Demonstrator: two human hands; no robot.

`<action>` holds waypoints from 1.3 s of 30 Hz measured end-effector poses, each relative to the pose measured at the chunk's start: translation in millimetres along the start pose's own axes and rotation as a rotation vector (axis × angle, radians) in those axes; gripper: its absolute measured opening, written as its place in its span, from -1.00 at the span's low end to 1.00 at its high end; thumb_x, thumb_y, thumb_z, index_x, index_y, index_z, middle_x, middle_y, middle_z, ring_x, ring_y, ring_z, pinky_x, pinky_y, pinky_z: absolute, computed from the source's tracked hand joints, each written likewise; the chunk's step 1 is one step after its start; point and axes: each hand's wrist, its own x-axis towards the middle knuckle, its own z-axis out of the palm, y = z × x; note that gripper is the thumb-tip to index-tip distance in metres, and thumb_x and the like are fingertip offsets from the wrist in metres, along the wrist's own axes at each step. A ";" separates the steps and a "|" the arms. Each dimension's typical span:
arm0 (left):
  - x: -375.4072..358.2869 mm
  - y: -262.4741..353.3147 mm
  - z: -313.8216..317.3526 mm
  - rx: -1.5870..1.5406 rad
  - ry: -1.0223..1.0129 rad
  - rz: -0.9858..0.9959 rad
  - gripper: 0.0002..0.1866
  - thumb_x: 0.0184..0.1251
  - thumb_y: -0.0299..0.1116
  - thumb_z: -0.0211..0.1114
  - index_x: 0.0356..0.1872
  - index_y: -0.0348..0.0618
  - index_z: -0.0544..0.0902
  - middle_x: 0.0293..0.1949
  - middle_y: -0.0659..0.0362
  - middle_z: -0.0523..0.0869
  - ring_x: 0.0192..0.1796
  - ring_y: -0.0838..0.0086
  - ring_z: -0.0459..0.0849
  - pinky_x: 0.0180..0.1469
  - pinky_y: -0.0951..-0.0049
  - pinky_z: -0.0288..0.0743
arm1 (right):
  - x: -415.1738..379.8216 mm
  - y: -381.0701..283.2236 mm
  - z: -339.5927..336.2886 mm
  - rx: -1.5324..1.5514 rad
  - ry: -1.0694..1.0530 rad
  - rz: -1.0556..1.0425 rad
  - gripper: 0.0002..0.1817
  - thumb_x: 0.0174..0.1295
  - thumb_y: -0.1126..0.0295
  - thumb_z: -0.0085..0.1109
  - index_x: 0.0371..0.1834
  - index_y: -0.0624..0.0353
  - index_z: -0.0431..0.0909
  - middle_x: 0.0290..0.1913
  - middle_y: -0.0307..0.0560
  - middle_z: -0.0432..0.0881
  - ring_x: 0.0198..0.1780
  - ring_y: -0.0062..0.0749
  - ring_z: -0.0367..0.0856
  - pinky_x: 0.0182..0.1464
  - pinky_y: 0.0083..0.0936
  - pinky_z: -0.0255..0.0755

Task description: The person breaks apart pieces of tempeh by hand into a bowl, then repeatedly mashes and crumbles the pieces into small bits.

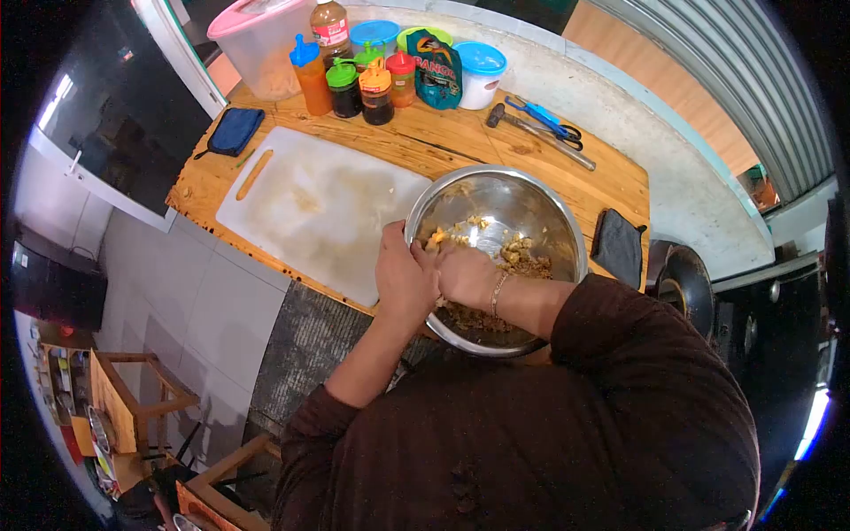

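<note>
A large steel mixing bowl (567, 212) stands near the front edge of the wooden table. My left hand (405, 276) grips its left rim, thumb over the inner side. Inside it, my right hand (469, 276), with a bracelet at the wrist, is curled and pushed down into a crumbly food mixture (522, 257) against the left wall. Its fingertips are mostly hidden. Brownish ground bits and yellowish chunks make up the mixture, spread over the bowl's bottom and right side. Left of the bowl lies a white cutting board (310, 203) with faint stains, its edge beside my left hand.
Sauce bottles (376, 88), a teal pouch (436, 71) and lidded tubs (481, 75) line the back. A hammer (540, 134) and blue scissors (547, 119) lie behind the bowl. Dark cloths rest at left (235, 132) and right (619, 248). A wok (686, 283) is at right.
</note>
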 end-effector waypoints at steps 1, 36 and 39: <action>-0.2 0.7 0.1 -0.005 -0.001 0.004 -0.67 0.31 -0.58 0.09 0.10 -0.33 0.41 -0.11 -0.24 0.61 -0.08 -0.16 0.62 -0.04 -0.01 0.47 | 3.4 3.5 -2.6 0.024 0.012 0.033 -0.71 0.18 0.39 0.03 -0.10 0.33 0.57 -0.25 0.27 0.68 -0.18 0.17 0.71 -0.14 -0.08 0.60; 11.6 -3.1 3.9 -0.035 -0.022 0.157 -0.64 0.31 -0.54 0.13 0.14 -0.28 0.56 -0.17 -0.21 0.65 -0.04 -0.09 0.61 0.08 0.08 0.47 | -4.7 -5.0 -18.5 0.060 0.155 0.153 -0.47 0.28 0.07 0.02 0.15 0.24 0.51 0.18 0.37 0.46 0.10 0.25 0.57 0.19 0.05 0.40; 11.0 -10.8 2.2 -0.045 -0.001 0.178 -0.61 0.31 -0.53 0.12 0.16 -0.36 0.54 -0.13 -0.23 0.61 -0.05 -0.12 0.59 0.06 0.06 0.47 | -35.1 -22.1 0.4 -0.005 0.130 -0.072 -0.54 0.20 0.22 0.05 0.13 0.21 0.50 0.10 0.40 0.45 -0.13 0.24 0.64 -0.03 0.07 0.52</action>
